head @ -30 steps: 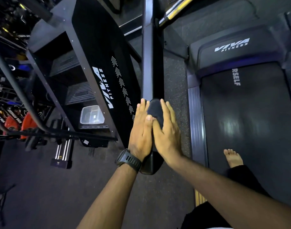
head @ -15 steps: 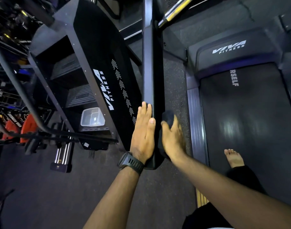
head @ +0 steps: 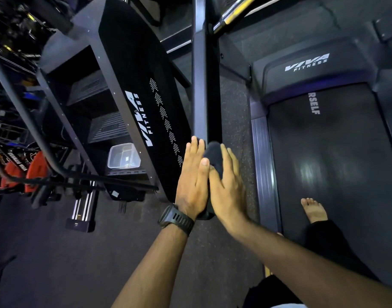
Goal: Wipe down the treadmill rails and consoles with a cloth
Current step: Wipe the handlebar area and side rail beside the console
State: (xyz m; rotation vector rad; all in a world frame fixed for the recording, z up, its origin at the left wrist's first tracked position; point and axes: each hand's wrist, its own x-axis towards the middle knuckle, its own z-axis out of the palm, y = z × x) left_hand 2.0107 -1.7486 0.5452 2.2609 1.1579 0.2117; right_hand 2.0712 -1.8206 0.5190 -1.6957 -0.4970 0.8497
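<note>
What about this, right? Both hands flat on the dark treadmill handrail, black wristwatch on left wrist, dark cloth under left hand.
No: head view shows the dark cloth under the right hand, not the left hand. Both lie flat on the dark treadmill handrail; black wristwatch is on the left wrist.

Clear plastic tub (head: 123, 156) at base of black stair machine (head: 132, 85); 2 orange plates (head: 36, 170) far left.

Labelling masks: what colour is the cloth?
Black cloth, shown in the head view.
</note>
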